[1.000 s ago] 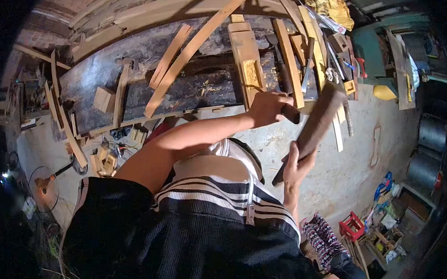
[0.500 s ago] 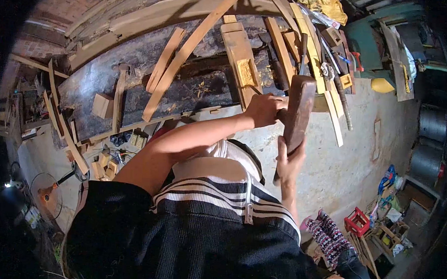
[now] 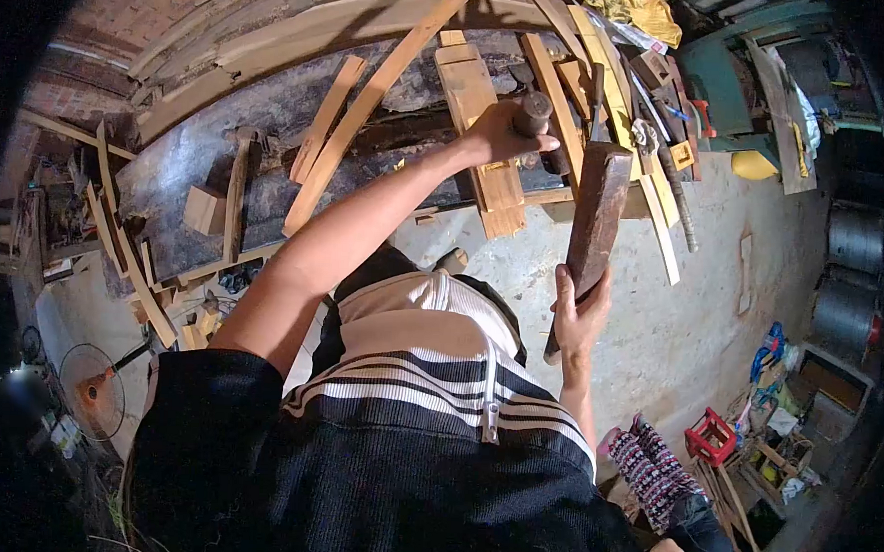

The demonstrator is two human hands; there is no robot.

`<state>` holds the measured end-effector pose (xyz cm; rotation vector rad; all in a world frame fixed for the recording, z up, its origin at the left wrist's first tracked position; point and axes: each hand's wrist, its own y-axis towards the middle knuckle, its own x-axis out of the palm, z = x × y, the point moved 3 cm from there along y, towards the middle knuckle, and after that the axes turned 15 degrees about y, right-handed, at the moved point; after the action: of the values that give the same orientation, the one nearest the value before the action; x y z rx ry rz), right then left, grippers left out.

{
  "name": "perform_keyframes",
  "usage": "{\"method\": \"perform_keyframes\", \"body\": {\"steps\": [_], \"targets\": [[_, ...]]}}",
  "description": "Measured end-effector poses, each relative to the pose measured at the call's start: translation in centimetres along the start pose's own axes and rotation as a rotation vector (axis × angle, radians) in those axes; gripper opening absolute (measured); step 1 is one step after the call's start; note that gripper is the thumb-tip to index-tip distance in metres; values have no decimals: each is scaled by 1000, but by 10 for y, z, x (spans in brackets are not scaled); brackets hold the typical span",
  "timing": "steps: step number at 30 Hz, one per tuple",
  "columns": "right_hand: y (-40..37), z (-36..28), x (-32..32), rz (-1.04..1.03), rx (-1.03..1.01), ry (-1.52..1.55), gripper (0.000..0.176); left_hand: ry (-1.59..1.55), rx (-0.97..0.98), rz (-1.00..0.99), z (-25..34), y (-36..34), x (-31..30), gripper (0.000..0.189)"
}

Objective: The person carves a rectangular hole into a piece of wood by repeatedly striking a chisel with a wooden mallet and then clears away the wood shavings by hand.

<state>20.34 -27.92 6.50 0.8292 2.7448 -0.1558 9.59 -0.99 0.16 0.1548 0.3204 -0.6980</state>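
Head view: dark, stained workbench [image 3: 176,161], far side; across it, tan wooden board [image 3: 466,78], near end overhanging. Right, brown block-shaped mallet [image 3: 597,209], right hand [image 3: 580,317] wrapped round it. Left hand [image 3: 499,135] curls round dark cylindrical handle [image 3: 535,106]; good control favours a steady wrist, fingers below its round end.

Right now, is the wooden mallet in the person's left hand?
No, the right hand grips the wooden mallet, while the left hand holds a round-ended tool handle.

Red crate [image 3: 713,453] near a person [image 3: 690,522] in patterned trousers [image 3: 650,475], a round fan [image 3: 92,392] well apart from both.
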Motion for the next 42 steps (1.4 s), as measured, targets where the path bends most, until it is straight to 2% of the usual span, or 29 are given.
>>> {"method": "perform_keyframes", "body": {"steps": [3,4,8,9,11,12,13,14,15,16,18,19,20,21,22,23,25,26,27,29,30,31,32,33,35,36,38,40,42], "targets": [[-2,3,2,0,0,-15,43,128,-28,-121,-7,-4,15,31],[-2,0,1,32,41,-69,46,360,-10,-159,-11,0,19,31],[-1,-13,3,66,127,123,46,214,34,-88,-11,-10,24,32],[1,-38,7,85,119,197,43,171,72,-93,-11,-13,26,32],[3,-45,6,147,-45,359,38,126,114,-104,0,-22,34,31],[6,-45,6,148,-135,389,37,194,127,-49,14,-27,37,30],[10,-37,7,149,-135,390,37,264,138,9,22,-31,39,29],[13,-27,8,133,-120,229,39,150,260,65,22,-35,42,31],[18,-22,10,115,-107,66,41,235,240,19,32,-39,40,28],[26,-21,15,-31,-19,-89,59,342,156,-24,28,-38,47,28],[26,-8,7,-5,-19,-55,63,497,22,-105,31,-36,55,29],[23,-10,5,-9,-44,-58,62,467,78,-30,24,-36,60,28],[18,-15,2,49,-102,-71,54,414,125,-14,21,-40,60,27],[12,-24,2,110,21,93,45,360,179,3,24,-41,57,27],[8,-22,3,144,-50,142,45,259,232,97,30,-48,52,27],[5,-18,3,184,-121,193,46,258,234,94,32,-50,54,27],[13,-17,13,82,-90,-58,47,390,149,-3,37,-48,58,28],[16,-24,15,45,-142,-262,47,450,54,-101,35,-48,58,35],[19,-27,14,44,-149,-258,47,454,57,-94,31,-43,58,35],[15,-20,9,13,75,-127,48,419,118,-17,14,-36,60,36],[12,-20,10,22,-5,-47,49,446,111,5,28,-31,44,36],[11,-15,7,32,-4,-48,49,398,52,-20,15,-19,36,38],[9,-10,5,53,-18,-26,50,329,14,-150,-4,-4,27,39],[8,-7,4,69,-32,-1,51,254,-95,-110,-16,3,20,31],[10,-5,6,74,-20,20,52,73,-132,-17,-35,12,1,28],[10,-4,7,75,-16,36,51,77,-130,-20,-32,9,-5,28],[8,-7,9,74,-9,51,51,-116,-52,56,-15,-1,-17,38],[5,-12,12,103,156,64,40,-118,-30,34,-10,-9,-17,37],[5,-4,14,93,128,40,40,-125,-7,9,-8,-12,-15,36]]}}
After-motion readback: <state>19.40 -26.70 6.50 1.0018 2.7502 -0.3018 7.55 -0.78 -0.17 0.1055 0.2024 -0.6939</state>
